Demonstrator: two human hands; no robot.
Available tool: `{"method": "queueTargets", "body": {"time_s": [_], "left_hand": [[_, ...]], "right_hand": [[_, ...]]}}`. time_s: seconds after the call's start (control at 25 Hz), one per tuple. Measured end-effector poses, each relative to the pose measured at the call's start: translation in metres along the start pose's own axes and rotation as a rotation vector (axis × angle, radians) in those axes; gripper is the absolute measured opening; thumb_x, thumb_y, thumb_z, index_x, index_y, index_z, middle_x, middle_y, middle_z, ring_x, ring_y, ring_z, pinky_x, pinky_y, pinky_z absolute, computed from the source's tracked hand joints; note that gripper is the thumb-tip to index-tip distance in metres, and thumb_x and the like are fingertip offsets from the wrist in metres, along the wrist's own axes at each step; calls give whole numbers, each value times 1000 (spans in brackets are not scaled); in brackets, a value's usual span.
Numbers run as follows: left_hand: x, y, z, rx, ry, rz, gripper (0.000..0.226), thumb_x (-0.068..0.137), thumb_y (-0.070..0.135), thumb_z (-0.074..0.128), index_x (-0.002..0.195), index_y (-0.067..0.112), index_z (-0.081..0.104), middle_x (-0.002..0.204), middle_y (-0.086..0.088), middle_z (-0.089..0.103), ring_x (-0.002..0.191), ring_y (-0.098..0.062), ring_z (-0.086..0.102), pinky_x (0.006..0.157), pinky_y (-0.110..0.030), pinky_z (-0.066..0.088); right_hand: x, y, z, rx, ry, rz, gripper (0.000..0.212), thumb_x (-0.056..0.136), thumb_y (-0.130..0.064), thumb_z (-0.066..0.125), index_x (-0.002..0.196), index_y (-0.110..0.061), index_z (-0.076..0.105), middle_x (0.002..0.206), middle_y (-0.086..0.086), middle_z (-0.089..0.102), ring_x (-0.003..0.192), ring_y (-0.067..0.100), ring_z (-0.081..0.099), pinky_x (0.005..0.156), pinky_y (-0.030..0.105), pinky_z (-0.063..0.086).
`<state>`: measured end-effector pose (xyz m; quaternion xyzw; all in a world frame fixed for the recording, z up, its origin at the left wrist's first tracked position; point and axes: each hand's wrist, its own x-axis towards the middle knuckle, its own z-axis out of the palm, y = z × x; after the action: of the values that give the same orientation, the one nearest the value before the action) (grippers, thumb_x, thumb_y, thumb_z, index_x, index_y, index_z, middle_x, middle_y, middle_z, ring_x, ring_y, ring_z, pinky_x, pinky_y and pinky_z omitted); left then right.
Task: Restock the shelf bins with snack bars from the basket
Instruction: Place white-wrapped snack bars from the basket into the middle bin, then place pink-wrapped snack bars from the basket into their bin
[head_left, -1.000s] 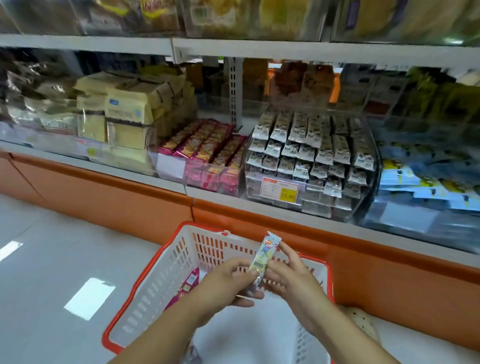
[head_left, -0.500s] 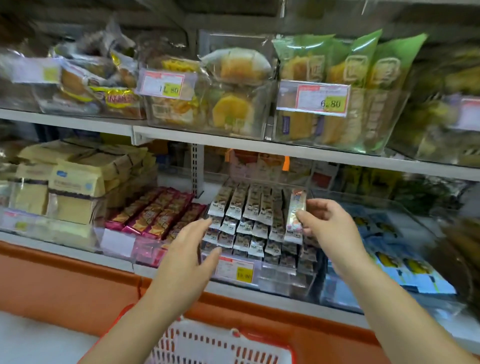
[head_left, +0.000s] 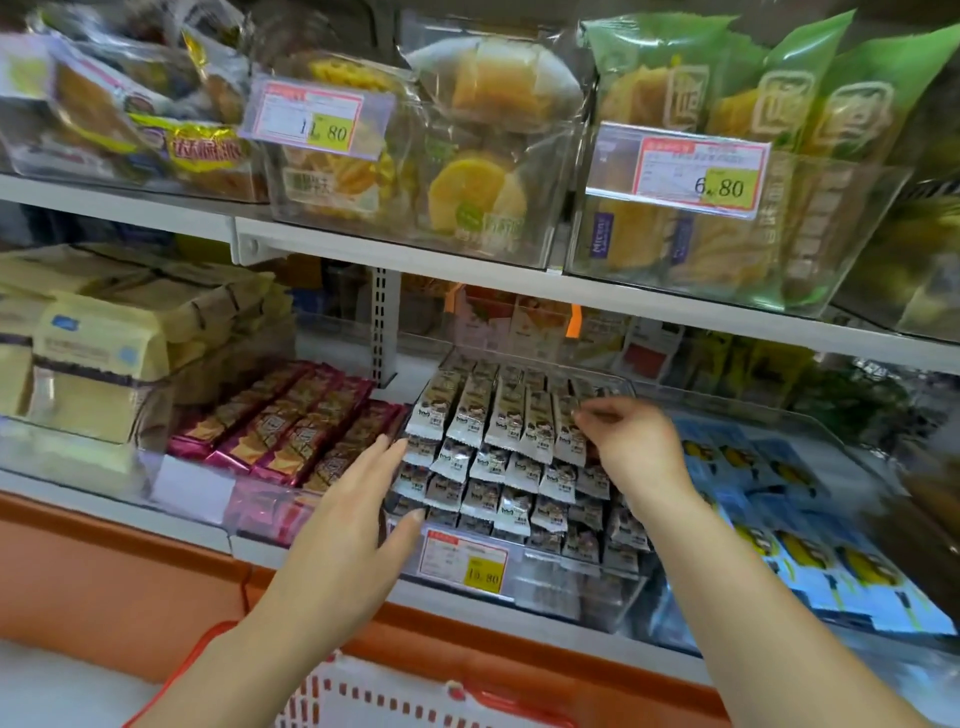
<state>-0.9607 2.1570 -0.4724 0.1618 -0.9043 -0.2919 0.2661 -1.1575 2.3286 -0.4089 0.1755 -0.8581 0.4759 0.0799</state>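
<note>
Right hand (head_left: 636, 447) has brought the snack bar (head_left: 565, 434) from above the clear bin (head_left: 545, 592) down into its top row, fingers (head_left: 592, 415) pinching the bar's upper end; left hand (head_left: 358, 499), fingers straight, now flanks the bin, so placement appears nearly complete.

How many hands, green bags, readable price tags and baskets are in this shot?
Bare hands: 2 (left hand, right hand)
Green plastic snack bags: 3
White-and-red price tags with readable prices: 3
Red-rimmed white plastic basket: 1
Total: 9
</note>
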Motion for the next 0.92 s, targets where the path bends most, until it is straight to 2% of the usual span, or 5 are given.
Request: {"method": "queueTargets", "body": {"time_s": [0.16, 0.28, 0.48, 0.72, 0.92], "left_hand": [[-11, 0, -9, -9, 39, 29, 66, 95, 38, 52, 150, 43, 15, 148, 33, 10, 134, 13, 11, 111, -18, 14], [-35, -11, -16, 17, 127, 45, 60, 94, 32, 53, 147, 39, 27, 142, 32, 24, 130, 16, 18, 107, -15, 18], [-110, -67, -3, 124, -89, -149, 56, 90, 22, 60, 143, 22, 40, 143, 8, 43, 132, -8, 38, 108, -20, 26], [-202, -165, 22, 343, -656, -636, 46, 86, 31, 58, 128, 16, 51, 126, -8, 58, 112, -25, 56, 95, -36, 46], [-231, -196, 48, 434, -711, -782, 46, 84, 43, 59, 121, 17, 55, 112, -6, 61, 100, -23, 61, 87, -35, 53]], "right_hand": [[-21, -12, -15, 36, 95, -39, 23, 94, -26, 60, 114, -17, 65, 93, -7, 63, 81, 8, 56, 70, 24, 41], [-70, -23, -16, 142, 216, -309, 14, 97, -30, 53, 110, -32, 58, 87, -15, 55, 78, 6, 54, 69, 21, 46], [-174, 1, 57, 4, -347, -478, 21, 94, -36, 47, 114, -39, 53, 92, -22, 50, 80, 4, 52, 66, 12, 40], [-273, 92, 162, -120, -976, 222, 23, 97, -25, 51, 118, -21, 58, 101, -6, 56, 81, 11, 55, 72, 25, 42], [-311, 140, 187, -154, -1108, 578, 11, 97, -27, 49, 103, -24, 57, 114, 1, 56, 96, 20, 61, 80, 31, 49]]}}
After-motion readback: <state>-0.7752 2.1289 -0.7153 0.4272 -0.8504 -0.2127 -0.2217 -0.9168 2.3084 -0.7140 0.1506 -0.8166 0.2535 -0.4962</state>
